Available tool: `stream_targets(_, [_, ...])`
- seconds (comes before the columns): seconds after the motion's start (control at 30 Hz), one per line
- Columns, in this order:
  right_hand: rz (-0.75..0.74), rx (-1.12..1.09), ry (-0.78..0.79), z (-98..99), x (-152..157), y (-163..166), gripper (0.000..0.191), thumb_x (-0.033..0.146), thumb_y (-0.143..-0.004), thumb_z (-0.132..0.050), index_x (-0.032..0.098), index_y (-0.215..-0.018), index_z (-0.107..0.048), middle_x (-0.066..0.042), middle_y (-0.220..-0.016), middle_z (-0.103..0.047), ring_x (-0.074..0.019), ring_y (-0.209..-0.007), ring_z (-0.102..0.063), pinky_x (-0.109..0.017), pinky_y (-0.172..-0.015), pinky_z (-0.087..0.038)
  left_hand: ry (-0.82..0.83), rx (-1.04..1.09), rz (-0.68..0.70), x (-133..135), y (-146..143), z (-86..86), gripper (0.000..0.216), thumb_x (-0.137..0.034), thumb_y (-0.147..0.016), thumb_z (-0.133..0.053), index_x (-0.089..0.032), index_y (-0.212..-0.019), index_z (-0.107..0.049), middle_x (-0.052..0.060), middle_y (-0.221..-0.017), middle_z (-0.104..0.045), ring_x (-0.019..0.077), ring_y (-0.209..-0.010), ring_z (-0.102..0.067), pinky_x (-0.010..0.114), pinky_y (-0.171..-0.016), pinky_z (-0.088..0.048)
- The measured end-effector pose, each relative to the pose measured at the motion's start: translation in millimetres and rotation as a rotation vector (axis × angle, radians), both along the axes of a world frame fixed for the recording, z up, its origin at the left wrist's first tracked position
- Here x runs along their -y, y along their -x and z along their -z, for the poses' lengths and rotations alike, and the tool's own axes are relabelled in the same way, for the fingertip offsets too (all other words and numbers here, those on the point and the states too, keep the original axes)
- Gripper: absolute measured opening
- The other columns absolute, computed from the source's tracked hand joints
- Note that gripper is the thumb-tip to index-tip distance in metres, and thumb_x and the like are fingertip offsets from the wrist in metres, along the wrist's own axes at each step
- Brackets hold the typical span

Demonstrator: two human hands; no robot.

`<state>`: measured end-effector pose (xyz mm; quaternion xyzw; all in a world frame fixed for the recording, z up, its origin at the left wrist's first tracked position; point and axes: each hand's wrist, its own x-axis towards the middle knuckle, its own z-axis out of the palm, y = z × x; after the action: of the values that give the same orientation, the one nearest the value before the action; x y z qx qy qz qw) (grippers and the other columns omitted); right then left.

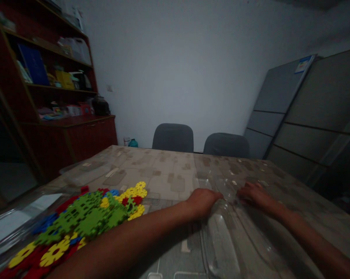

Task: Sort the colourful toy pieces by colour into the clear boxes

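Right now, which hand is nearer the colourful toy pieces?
The left hand, at the clear plastic container; the right hand is farther from the colourful pieces.

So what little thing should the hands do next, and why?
Probably let the right hand steady the clear plastic packaging by its edge. The left hand is already at it, but the right hand's fingers are curled close by and I can't tell whether they grip it. The notched plastic pieces lie off to the left.
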<state>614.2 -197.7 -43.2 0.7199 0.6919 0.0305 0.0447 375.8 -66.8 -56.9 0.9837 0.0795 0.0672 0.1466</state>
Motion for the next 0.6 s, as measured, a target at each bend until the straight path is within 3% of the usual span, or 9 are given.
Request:
stream_targets(0.27, [-0.034, -0.051, -0.040, 8.0, -1.6, 4.9, 0.024, 0.036, -0.092, -0.054, 0.022, -0.096, -0.073, -0.010, -0.102, -0.076, -0.0308, -0.102, -0.063, -0.046, -0.090, -0.040, -0.007, 0.018, -0.037, -3.6, -6.8, 1.9, 0.046, -0.014, -0.087, -0.061, -0.019, -0.133, -0.060, 0.011, -0.124, -0.071, 0.0314, -0.115, -0.066, 0.037, -0.092, -0.051])
stream_targets(0.6, [-0.002, -0.019, -0.072, 4.1, -14.1, 1.3, 0.021, 0.033, -0.089, -0.057, 0.022, -0.089, -0.074, -0.011, -0.093, -0.077, -0.0317, -0.096, -0.066, -0.045, -0.089, -0.041, -0.004, 0.044, -0.045, -11.6, -23.1, 6.8, 0.031, -0.018, -0.095, -0.061, -0.018, -0.126, -0.063, 0.011, -0.117, -0.071, 0.0264, -0.109, -0.066, 0.039, -0.092, -0.052])
